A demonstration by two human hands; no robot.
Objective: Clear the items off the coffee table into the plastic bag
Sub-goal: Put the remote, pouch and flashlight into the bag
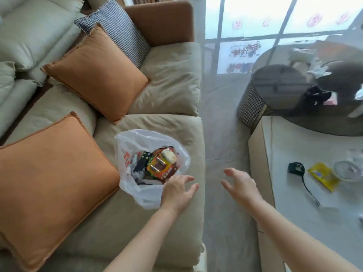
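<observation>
With both your left hand point(177, 190) and right hand point(240, 184) released and holding nothing, swing right to the desk point(290, 154), pinch the yellow packet point(323, 176) and carry it left to the bag point(151, 167) on the sofa point(172, 85).

Bag point(151, 169) on sofa point(167, 122) at left; packet point(322, 176), tape measure point(296, 168) on counter point(290, 154) at right.

Two orange cushions point(59, 173) lie on the beige sofa point(170, 79), a black-and-white houndstooth pillow point(117, 30) far behind. The bag point(125, 185) is translucent white. On the pale table point(294, 173), right: a yellow packet point(322, 176) and a black gadget point(296, 167), perhaps a charger.
</observation>
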